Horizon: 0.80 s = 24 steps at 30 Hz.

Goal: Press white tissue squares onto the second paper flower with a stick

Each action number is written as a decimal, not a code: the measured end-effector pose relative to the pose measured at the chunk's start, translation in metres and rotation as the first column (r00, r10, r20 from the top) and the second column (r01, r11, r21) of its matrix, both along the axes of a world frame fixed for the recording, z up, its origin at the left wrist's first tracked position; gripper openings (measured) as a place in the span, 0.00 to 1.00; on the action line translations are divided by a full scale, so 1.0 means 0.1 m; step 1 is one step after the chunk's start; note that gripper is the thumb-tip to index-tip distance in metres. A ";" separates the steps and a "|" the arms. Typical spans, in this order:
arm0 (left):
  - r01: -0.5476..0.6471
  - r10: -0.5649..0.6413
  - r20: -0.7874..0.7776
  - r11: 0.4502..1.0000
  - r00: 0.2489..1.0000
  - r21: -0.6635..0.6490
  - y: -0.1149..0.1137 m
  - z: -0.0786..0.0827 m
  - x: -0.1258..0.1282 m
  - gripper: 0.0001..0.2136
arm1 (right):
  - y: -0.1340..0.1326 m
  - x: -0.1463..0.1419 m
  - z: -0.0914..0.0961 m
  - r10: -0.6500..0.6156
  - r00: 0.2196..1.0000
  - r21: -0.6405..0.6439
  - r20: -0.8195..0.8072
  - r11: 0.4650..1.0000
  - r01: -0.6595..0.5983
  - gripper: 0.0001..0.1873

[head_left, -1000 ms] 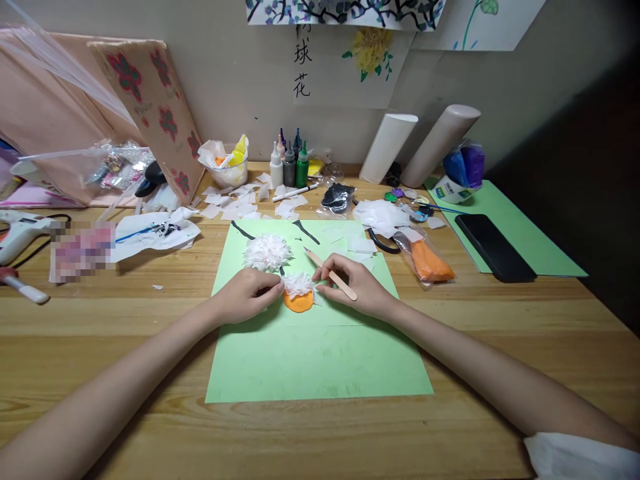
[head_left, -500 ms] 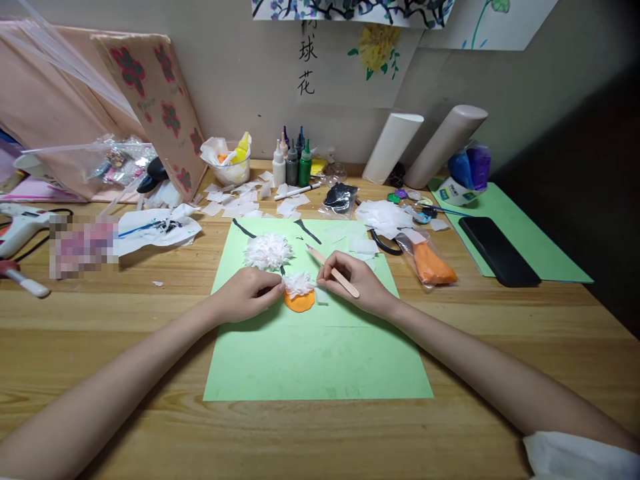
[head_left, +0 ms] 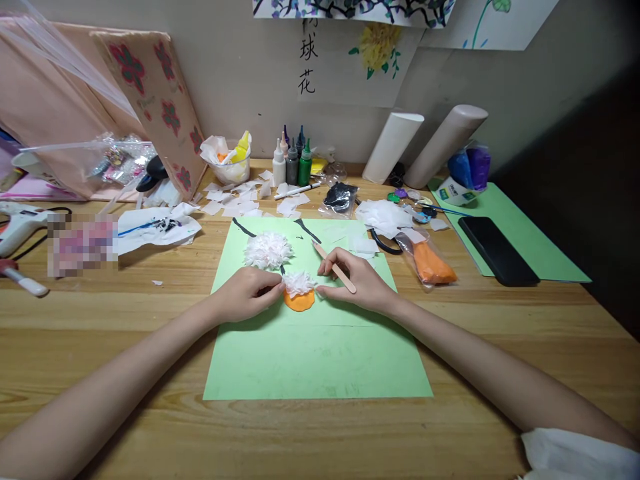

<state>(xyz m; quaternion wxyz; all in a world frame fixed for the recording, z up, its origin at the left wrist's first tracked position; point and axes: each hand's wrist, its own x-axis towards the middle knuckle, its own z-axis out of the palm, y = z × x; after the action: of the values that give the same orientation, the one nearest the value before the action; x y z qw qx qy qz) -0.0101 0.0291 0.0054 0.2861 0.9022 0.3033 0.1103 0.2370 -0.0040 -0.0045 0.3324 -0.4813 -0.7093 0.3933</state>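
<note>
A green paper sheet (head_left: 310, 360) lies on the wooden table. On it sit a finished white tissue flower (head_left: 267, 250) and an orange clay disc (head_left: 299, 301) partly covered by white tissue tufts (head_left: 299, 283). My left hand (head_left: 247, 295) is closed, its fingertips pinching at the left side of the tufts. My right hand (head_left: 355, 280) is closed on a wooden stick (head_left: 334, 267), whose pointed end aims up and left. Its fingertips touch the right side of the tufts.
Cut white tissue squares (head_left: 240, 200) lie behind the sheet, with paint bottles (head_left: 293, 163), a cup (head_left: 230, 170) and a white pen (head_left: 296, 191). Scissors (head_left: 383, 243), a bag of orange clay (head_left: 430, 262), a black phone (head_left: 497, 250) and rolled paper tubes (head_left: 420, 147) stand at the right. A glue gun (head_left: 20, 227) is at far left.
The camera view shifted slightly. My right hand's fingertips moved a little down and left, back against the tufts. My left hand stayed in place.
</note>
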 end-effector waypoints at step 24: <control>0.004 -0.004 0.004 1.000 1.000 -0.005 0.00 0.01 0.00 0.15 | 0.14 0.21 0.02 0.279 0.932 -0.172 -0.232 0.931 -0.321 0.14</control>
<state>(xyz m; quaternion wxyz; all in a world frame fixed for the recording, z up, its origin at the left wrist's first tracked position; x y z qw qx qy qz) -0.0099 0.0293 0.0060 0.2891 0.9019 0.3013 0.1109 0.2575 0.0105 -0.0022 0.2871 -0.3559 -0.6923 0.5582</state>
